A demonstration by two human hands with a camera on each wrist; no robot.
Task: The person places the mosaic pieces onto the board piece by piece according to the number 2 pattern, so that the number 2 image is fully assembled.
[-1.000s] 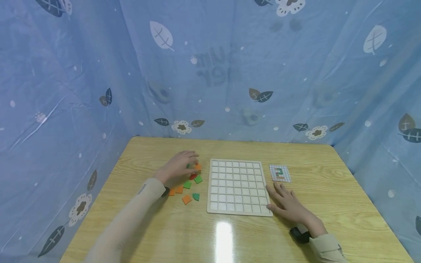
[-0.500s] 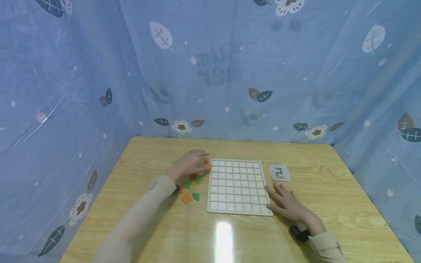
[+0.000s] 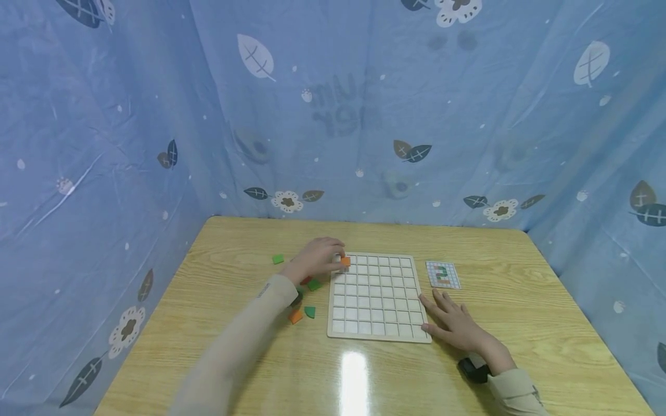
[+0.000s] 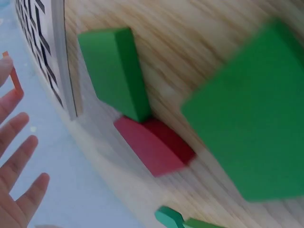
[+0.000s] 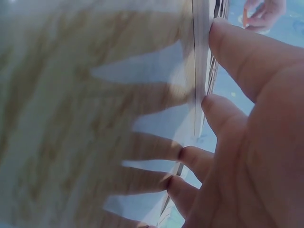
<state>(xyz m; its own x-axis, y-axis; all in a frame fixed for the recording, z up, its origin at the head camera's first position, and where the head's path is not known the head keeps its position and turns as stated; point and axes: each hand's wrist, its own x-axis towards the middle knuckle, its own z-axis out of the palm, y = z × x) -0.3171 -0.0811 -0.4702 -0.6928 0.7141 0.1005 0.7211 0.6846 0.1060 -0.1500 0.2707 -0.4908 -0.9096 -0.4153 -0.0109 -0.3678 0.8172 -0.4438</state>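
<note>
My left hand (image 3: 316, 255) pinches an orange square tile (image 3: 346, 262) over the top left corner of a pale wooden grid board (image 3: 382, 294). In the left wrist view the orange tile (image 4: 15, 78) stands edge-on between thumb and finger, other fingers spread. Whether it touches the board, I cannot tell. My right hand (image 3: 457, 326) lies with fingers spread at the board's lower right edge, thumb and a fingertip touching the frame. Below the left forearm lie a red curved piece (image 4: 154, 147) and a green tile (image 4: 107, 66). The sleeve hides some pieces in the head view.
Left of the board lie a green tile (image 3: 278, 259), another orange tile (image 3: 295, 316) and a dark green quarter-round piece (image 3: 310, 311). A small patterned card (image 3: 443, 274) lies right of the board. Blue curtains (image 3: 333, 115) stand around the wooden table (image 3: 250, 231).
My left hand has moved right from the loose pieces to the board, carrying the orange tile. The green tile at the far left has come into view. My right hand stays put.
</note>
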